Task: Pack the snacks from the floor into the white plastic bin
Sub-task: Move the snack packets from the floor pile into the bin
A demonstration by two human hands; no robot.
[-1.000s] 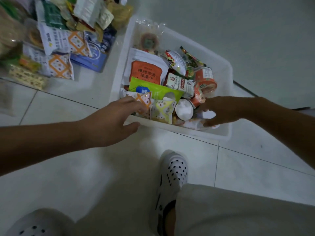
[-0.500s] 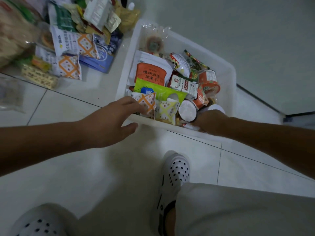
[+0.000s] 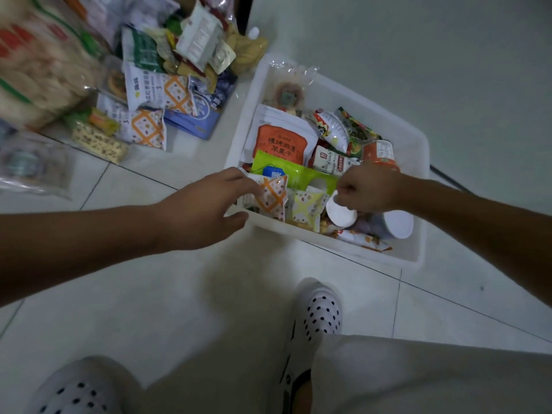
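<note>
The white plastic bin [image 3: 416, 249] stands on the tiled floor, crowded with snacks: an orange-labelled pouch [image 3: 280, 141], a green packet [image 3: 301, 174] and an orange-crossed packet [image 3: 273, 198]. My left hand [image 3: 203, 207] holds the bin's near-left corner, fingers inside against the orange-crossed packet and thumb outside the wall. My right hand [image 3: 369, 188] is curled into a fist over the bin's near side and pinches the upper edge of a white-lidded cup [image 3: 342, 213]. A second lidded cup [image 3: 397, 224] lies to its right. Loose snacks [image 3: 155, 94] are piled on the floor to the left.
A large bag of noodles [image 3: 38, 64] and a clear packet [image 3: 30, 165] lie at the far left. My white perforated shoes [image 3: 321, 312] and light trousers fill the bottom of the view. A wall rises behind the bin.
My right hand has moved from the bin's near-right rim up and left onto the white-lidded cup and closed on its edge. My left hand has stayed at the bin's corner.
</note>
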